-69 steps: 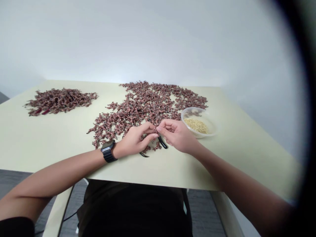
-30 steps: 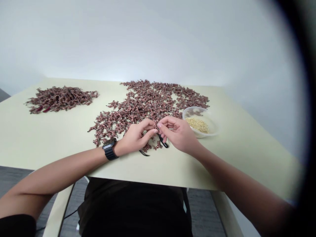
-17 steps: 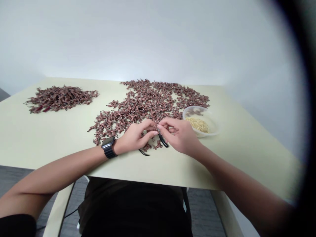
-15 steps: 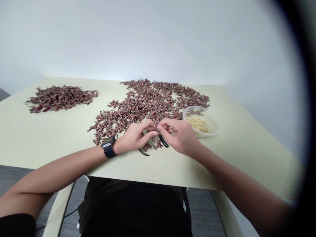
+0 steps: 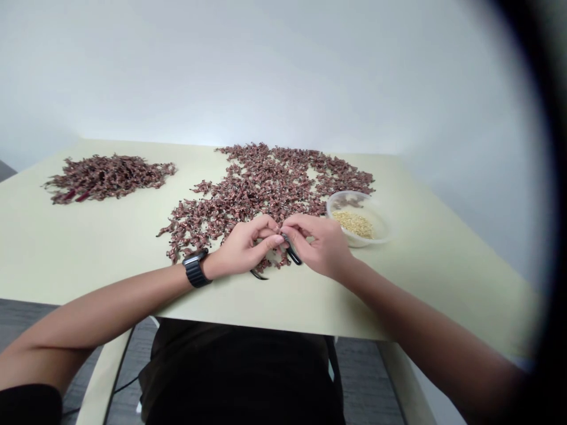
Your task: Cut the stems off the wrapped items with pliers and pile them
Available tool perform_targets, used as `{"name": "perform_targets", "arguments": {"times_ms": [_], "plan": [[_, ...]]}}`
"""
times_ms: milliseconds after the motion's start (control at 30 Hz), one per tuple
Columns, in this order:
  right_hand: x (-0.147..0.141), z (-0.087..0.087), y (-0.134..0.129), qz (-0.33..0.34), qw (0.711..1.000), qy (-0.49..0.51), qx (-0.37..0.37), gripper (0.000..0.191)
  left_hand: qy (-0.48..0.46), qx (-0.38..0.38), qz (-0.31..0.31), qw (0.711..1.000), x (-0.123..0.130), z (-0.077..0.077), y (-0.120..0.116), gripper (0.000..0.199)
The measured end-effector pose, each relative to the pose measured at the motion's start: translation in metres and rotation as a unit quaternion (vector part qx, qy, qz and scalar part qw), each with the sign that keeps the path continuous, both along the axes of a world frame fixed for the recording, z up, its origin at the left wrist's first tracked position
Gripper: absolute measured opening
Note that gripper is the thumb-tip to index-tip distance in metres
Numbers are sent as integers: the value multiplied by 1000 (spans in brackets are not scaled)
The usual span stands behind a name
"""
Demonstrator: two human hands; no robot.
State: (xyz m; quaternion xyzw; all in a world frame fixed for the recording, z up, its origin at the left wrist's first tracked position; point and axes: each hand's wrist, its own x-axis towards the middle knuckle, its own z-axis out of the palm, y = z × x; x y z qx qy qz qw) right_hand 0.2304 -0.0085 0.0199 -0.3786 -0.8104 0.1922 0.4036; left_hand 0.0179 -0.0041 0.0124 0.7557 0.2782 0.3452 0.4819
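Head view, looking down across a pale green-yellow table [image 5: 88,265] whose near edge runs just below the person's wrists and whose far edge meets a white wall [image 5: 283,71]. At far left, a compact pile of dried reddish-brown pieces [image 5: 108,178] sits near the left corner, well apart from everything else and with a few redder strips at its near side. The left forearm [image 5: 110,310] rests over the near edge, with a black link watch [image 5: 195,269] on the wrist. The left hand [image 5: 239,249] lies at the near margin of a broad, ragged spread of the same reddish-brown pieces [image 5: 266,189], which reaches almost to the far edge. Its fingers curl together and meet the fingers of the right hand [image 5: 321,245] at a tiny piece [image 5: 282,236], pinched between both sets of fingertips and too small to identify. A curved black object [image 5: 292,255] lies just under the fingertips, with a second black curve [image 5: 259,275] below the left hand; they may be parts of one tool, but that is hidden. To the right, just beside the spread, stands a clear plastic bowl [image 5: 358,219] holding pale grain-like bits [image 5: 353,224], well short of the right edge. Below the near edge are a dark shirt [image 5: 239,378] and a grey floor [image 5: 26,313].
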Motion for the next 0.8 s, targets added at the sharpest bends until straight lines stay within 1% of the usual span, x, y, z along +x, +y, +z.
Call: {"name": "perform_targets", "arguments": {"times_ms": [67, 100, 167, 267, 333, 400, 500, 567, 700, 767, 800], "plan": [[1, -1, 1, 7, 997, -38, 62, 17, -14, -20, -4, 1000, 2, -2, -1, 23], [1, -1, 1, 6, 996, -46, 72, 18, -14, -17, -1, 1000, 2, -2, -1, 23], [1, 1, 1, -3, 997, -52, 62, 18, 1, 10, 16, 1000, 2, -2, -1, 22], [-1, 4, -1, -13, 998, -56, 23, 17, 43, 68, 59, 995, 1, -1, -1, 22], [-1, 6, -3, -15, 999, -49, -9, 18, 59, 92, 77, 991, 0, 0, -1, 22], [-1, 7, -4, -15, 998, -21, -62, 19, 63, 103, 79, 989, -1, 1, -1, 22], [-1, 8, -3, -3, 988, 46, -146, 21, 64, 114, 74, 989, -2, 2, -1, 22], [-1, 8, -3, 1, 981, 85, -172, 20, 64, 119, 71, 988, -2, 3, -1, 21], [-2, 10, -4, 3, 973, 118, -198, 18, 84, 148, 80, 982, -4, 4, -2, 20], [-3, 12, -5, 18, 961, 142, -237, 21, 101, 178, 89, 975, -4, 4, -1, 19], [-4, 13, -5, 27, 949, 160, -269, 23, 110, 194, 92, 970, -5, 3, -1, 19]]}}
